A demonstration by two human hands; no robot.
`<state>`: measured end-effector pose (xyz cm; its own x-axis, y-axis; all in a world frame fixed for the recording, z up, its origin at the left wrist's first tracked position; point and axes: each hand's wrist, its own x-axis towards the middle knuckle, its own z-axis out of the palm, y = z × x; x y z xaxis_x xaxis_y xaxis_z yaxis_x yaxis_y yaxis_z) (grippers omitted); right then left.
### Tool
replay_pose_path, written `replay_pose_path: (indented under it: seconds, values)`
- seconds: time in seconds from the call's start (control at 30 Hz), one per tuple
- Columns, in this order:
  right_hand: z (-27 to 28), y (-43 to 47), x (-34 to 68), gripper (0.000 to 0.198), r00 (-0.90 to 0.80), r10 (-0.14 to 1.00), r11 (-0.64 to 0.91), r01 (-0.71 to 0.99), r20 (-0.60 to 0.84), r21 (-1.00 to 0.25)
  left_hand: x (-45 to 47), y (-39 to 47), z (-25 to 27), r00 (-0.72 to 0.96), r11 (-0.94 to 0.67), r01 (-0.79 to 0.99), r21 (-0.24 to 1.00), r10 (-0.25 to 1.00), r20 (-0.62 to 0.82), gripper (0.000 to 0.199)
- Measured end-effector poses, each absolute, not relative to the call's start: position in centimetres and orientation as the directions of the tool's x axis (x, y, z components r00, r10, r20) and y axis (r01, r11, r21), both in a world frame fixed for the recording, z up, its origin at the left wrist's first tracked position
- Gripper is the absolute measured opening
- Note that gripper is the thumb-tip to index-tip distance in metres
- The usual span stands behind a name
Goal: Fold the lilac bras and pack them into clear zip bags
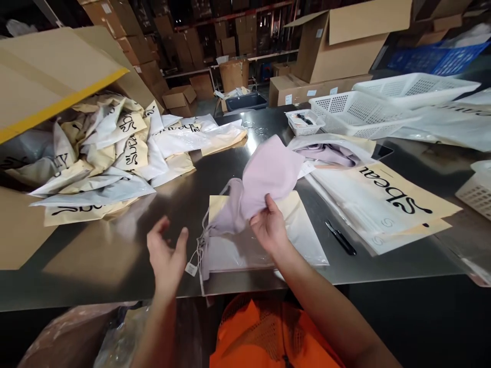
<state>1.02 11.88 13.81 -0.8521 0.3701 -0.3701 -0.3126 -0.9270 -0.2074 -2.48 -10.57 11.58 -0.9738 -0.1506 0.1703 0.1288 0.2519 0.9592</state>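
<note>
A pale lilac bra (270,171) is lifted over the table by one cup, with my right hand (268,227) closed on the cup's lower edge, thumb on top. Its other cup and straps droop to the left, and a white tag (191,269) hangs from thin strings near the table's front edge. Beneath it lies a flat plastic bag (303,240) with a cream upper part. To the left of the bra, my left hand (166,250) is held up with fingers apart and nothing in it.
A carton (57,76) at left spills printed bags (126,148) onto the metal table. On the right are a stack of flat printed bags (383,204), a small black-handled cutter (341,238), a bag with lilac garments (330,153) and white baskets (356,112).
</note>
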Motion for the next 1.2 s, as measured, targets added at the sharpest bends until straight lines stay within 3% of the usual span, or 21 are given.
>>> replay_pose_path:
  seconds: [0.03,0.07,0.1,0.13,0.17,0.23,0.27,0.33,0.43,0.53,0.6,0.7,0.87,0.97,1.07,1.2]
  values:
    - [13.8,11.5,0.9,0.018,-0.833,0.419,-0.906,-0.355,-0.362,-0.233,-1.1,-10.2,10.9,-0.986,0.224,0.133,0.965,-0.068,0.152,0.048]
    - [13.9,11.0,1.0,0.021,-0.814,0.463,-0.883,-0.390,-0.351,-0.260,0.4,-9.4,10.2,-0.994,0.115,0.034,0.993,0.103,0.022,0.047]
    - [14.1,10.4,1.2,0.023,-0.797,0.496,-0.864,-0.414,-0.343,-0.287,1.7,-8.3,9.5,-0.922,-0.025,-0.174,0.984,0.355,-0.154,0.051]
    - [14.3,9.9,1.6,0.025,-0.785,0.516,-0.850,-0.422,-0.341,-0.315,2.8,-6.7,8.8,-0.749,-0.112,-0.410,0.905,0.608,-0.264,0.060]
    - [14.5,9.3,2.0,0.025,-0.782,0.526,-0.841,-0.418,-0.336,-0.343,3.6,-5.0,8.1,-0.562,-0.159,-0.606,0.780,0.779,-0.278,0.073]
    - [14.8,8.7,3.2,0.028,-0.798,0.526,-0.825,-0.392,-0.296,-0.408,4.1,-1.7,7.4,-0.413,-0.275,-0.809,0.520,0.895,-0.169,0.095]
    - [14.8,8.8,3.9,0.029,-0.805,0.530,-0.809,-0.385,-0.266,-0.445,3.9,-0.4,7.3,-0.465,-0.375,-0.830,0.414,0.874,-0.141,0.099]
    - [14.5,9.6,5.3,0.028,-0.792,0.574,-0.753,-0.408,-0.210,-0.516,2.8,0.7,8.0,-0.670,-0.607,-0.737,0.295,0.711,-0.211,0.083]
    - [13.5,12.4,6.8,0.019,-0.686,0.714,-0.616,-0.517,-0.142,-0.594,0.3,-1.0,10.5,-0.841,-0.800,-0.506,0.323,0.373,-0.393,0.044]
    - [13.2,15.7,7.1,0.021,-0.583,0.808,-0.501,-0.598,-0.091,-0.626,-2.1,-4.7,13.2,-0.890,-0.836,-0.375,0.401,0.203,-0.409,0.037]
    - [13.3,17.5,6.9,0.026,-0.505,0.855,-0.460,-0.625,-0.122,-0.631,-3.2,-7.2,13.9,-0.913,-0.826,-0.323,0.462,0.144,-0.381,0.036]
    - [12.7,19.3,7.1,0.027,-0.362,0.887,-0.459,-0.626,-0.286,-0.631,-3.9,-10.4,12.3,-0.916,-0.761,-0.301,0.575,0.061,-0.398,0.034]
    - [8.7,21.2,10.0,0.029,-0.228,0.813,-0.559,-0.561,-0.536,-0.610,-2.7,-15.2,6.1,-0.839,-0.684,-0.360,0.634,-0.059,-0.541,0.038]
    - [6.5,21.8,12.3,0.029,-0.189,0.766,-0.616,-0.491,-0.614,-0.617,-2.1,-17.0,4.4,-0.786,-0.657,-0.317,0.684,-0.222,-0.577,0.043]
    - [5.9,22.2,13.6,0.029,-0.135,0.753,-0.620,-0.474,-0.644,-0.625,-2.5,-18.0,4.5,-0.777,-0.557,-0.257,0.790,-0.367,-0.512,0.033]
    - [6.5,22.7,14.0,0.029,-0.158,0.751,-0.619,-0.505,-0.641,-0.602,-3.9,-19.8,5.5,-0.857,-0.286,-0.144,0.947,-0.442,-0.264,0.011]
